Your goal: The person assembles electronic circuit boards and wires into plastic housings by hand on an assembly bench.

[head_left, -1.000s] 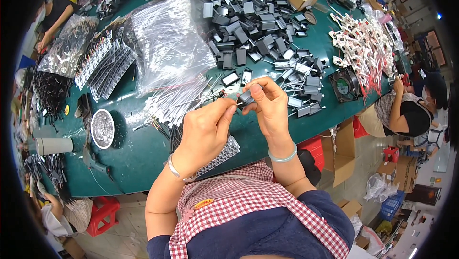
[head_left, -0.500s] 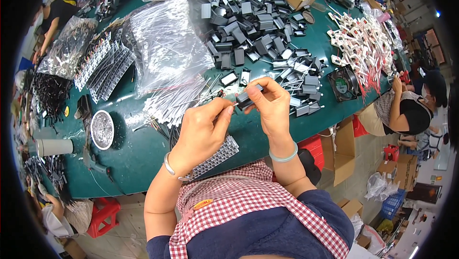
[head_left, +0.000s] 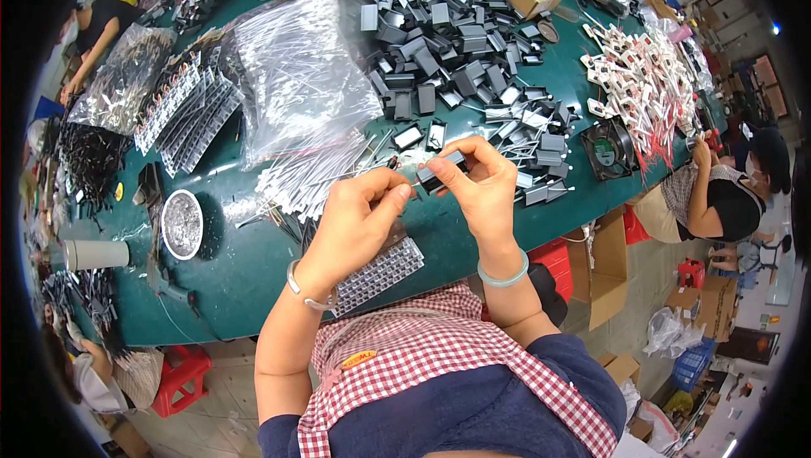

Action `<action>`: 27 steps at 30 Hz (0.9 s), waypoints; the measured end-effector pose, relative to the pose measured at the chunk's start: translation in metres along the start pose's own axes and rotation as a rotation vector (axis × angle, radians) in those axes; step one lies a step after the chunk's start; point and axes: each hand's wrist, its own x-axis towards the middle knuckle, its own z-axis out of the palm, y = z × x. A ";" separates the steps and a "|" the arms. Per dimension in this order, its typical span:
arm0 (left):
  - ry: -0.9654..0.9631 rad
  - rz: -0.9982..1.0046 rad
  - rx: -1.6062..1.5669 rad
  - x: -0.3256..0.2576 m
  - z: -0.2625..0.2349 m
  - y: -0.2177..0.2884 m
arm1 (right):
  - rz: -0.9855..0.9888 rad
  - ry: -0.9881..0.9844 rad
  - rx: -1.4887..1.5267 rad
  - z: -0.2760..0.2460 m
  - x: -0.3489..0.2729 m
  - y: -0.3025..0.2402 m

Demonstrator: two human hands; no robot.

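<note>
My right hand grips a small black plastic housing between thumb and fingers, above the green table. To its left, my left hand is closed in a pinch with its fingertips near the housing's left end, apart from it. Whatever lies in that pinch is too small to make out. Beneath my left wrist is a grey panel of small parts in rows, partly covered by the hand. Just beyond my hands lie two open housings, one of them the nearer left housing. A bundle of white wires spreads beyond my left hand.
A large heap of black housings fills the far middle, with wired housings at its right. Further right are a black fan and white connectors with red wires. A white bowl and a glue gun lie left. Co-workers sit around the table.
My left hand has drawn slightly left, away from the housing, uncovering more of the panel. My right hand still holds the housing in nearly the same place.
</note>
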 end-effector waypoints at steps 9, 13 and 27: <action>-0.099 -0.145 -0.133 0.002 -0.004 0.004 | 0.158 -0.156 0.011 -0.004 0.001 0.009; -0.096 -0.243 -0.253 0.004 0.000 -0.011 | 0.143 -0.119 0.031 0.004 0.001 0.016; -0.034 -0.051 0.103 0.014 0.009 -0.046 | -0.082 0.221 -0.094 -0.049 0.005 0.015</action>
